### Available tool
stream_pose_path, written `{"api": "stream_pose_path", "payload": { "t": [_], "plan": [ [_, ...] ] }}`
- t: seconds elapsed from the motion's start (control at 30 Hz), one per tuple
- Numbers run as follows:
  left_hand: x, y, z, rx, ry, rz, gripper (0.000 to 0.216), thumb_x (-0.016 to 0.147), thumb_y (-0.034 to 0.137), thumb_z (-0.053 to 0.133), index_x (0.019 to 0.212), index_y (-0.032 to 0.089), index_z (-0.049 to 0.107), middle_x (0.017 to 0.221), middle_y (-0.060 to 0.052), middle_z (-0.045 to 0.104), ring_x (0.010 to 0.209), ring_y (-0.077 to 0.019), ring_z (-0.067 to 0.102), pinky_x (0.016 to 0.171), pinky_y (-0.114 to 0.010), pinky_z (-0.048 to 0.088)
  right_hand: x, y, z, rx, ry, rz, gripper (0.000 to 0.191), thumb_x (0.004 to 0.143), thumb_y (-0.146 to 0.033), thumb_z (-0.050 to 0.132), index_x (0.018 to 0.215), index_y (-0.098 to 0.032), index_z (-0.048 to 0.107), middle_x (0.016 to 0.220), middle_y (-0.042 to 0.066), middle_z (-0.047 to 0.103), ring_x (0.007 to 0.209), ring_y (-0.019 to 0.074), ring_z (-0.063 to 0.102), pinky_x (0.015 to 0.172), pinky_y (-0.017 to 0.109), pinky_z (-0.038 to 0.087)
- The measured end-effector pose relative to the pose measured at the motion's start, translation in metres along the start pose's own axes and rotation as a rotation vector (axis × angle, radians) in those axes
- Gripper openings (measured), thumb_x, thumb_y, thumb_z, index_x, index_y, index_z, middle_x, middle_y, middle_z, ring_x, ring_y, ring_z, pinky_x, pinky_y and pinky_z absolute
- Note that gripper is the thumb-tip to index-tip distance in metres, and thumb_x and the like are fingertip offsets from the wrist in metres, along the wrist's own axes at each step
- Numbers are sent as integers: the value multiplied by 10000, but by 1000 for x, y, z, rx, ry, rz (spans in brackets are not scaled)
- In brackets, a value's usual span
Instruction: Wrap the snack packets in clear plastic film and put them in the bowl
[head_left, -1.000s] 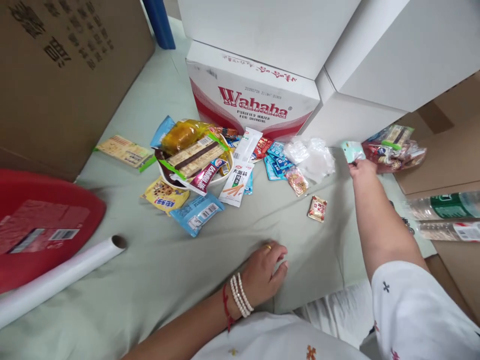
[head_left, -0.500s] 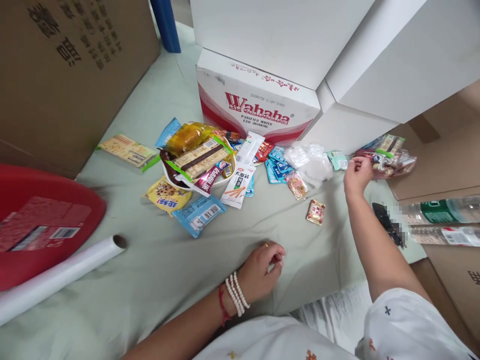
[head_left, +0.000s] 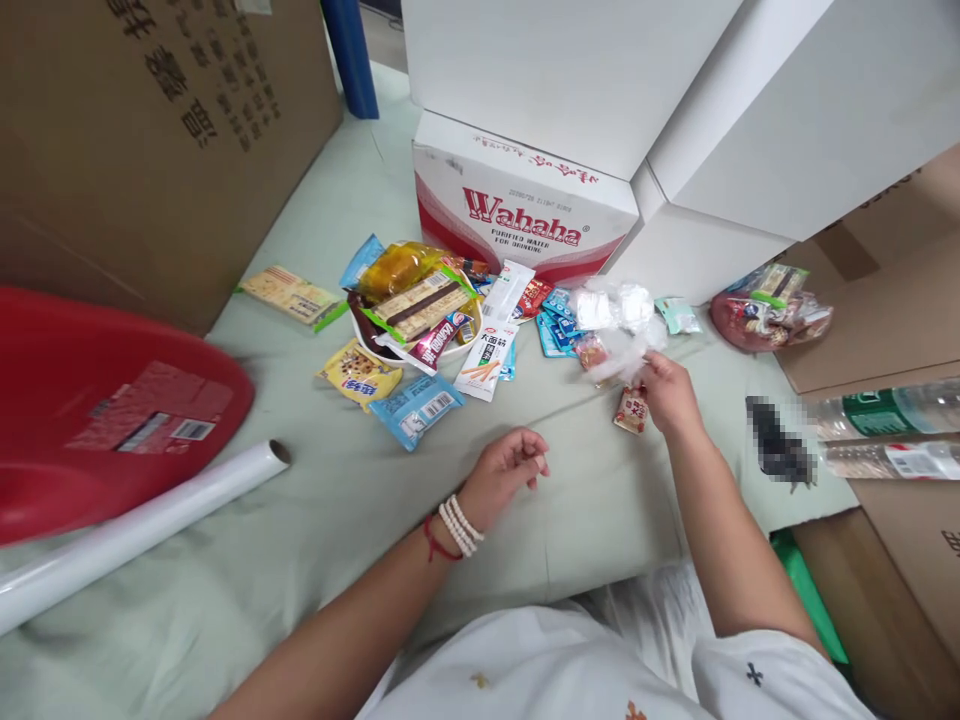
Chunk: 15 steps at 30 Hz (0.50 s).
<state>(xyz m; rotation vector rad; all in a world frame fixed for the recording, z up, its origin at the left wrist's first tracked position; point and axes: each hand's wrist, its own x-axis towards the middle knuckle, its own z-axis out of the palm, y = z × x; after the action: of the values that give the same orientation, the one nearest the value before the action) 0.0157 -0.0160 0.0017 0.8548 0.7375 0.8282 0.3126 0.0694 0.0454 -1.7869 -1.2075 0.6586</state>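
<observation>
My right hand [head_left: 669,392] pinches the near edge of a crumpled clear plastic bag [head_left: 626,352], which partly covers a small pink packet [head_left: 591,350]. Just below the fingertips lies a small red and cream snack packet [head_left: 631,410]. My left hand [head_left: 507,470], with bead bracelets at the wrist, hovers over the cloth with loosely curled fingers apart and nothing in them. Farther left, a white bowl [head_left: 450,358] is heaped with wrapped snacks, and a white stick-snack packet [head_left: 486,360] leans by its side.
Blue sachets [head_left: 556,325] lie near the Wahaba carton [head_left: 525,215]. A snack-filled reddish bowl [head_left: 727,325] stands at the right, by plastic bottles [head_left: 892,412]. At left are a red plastic tub [head_left: 112,410], a white roll [head_left: 150,530] and a large cardboard box [head_left: 150,150].
My right hand has moved left and nearer, from the reddish bowl to the clear plastic bag, and has taken hold of its edge. My left hand has risen slightly and its fingers have loosened.
</observation>
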Motion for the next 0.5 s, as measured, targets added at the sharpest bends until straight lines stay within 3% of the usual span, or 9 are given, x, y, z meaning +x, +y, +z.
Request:
{"api": "stream_pose_path", "payload": {
  "t": [0.1,0.17,0.3,0.4,0.5],
  "plan": [
    [3,7,-4,-68,66,7,373,729,438,783,923,171,610,750,1,590,702,-145,596,507,-221,437,-32,3,12,55,76,125,374,734,-384,707,1045,-176,709,595,-53,537,505,119,457,500,256,381],
    [3,9,-4,-77,96,-1,406,710,452,809,934,180,607,744,22,562,652,-118,549,465,-198,379,-56,-2,20,239,111,183,370,714,-393,733,1012,-178,695,589,-66,507,497,100,424,474,237,360],
    [0,8,0,-10,109,1,402,749,482,795,960,181,631,772,36,559,566,-58,415,483,-191,314,-117,-23,40,536,-25,274,372,696,-400,810,966,-198,652,611,-80,483,474,63,352,423,199,293],
    [0,4,3,97,71,44,439,713,441,830,1014,161,674,864,-5,635,647,-78,496,602,-221,400,-159,-36,57,537,-137,330,383,748,-425,803,1016,-216,626,564,-97,461,446,68,357,409,190,296],
    [0,0,2,167,7,54,380,704,426,815,906,129,693,815,-21,653,688,-112,531,669,-253,425,-182,-42,66,451,-194,356,368,795,-457,761,1026,-214,609,524,-102,462,425,78,363,400,194,305]
  ]
}}
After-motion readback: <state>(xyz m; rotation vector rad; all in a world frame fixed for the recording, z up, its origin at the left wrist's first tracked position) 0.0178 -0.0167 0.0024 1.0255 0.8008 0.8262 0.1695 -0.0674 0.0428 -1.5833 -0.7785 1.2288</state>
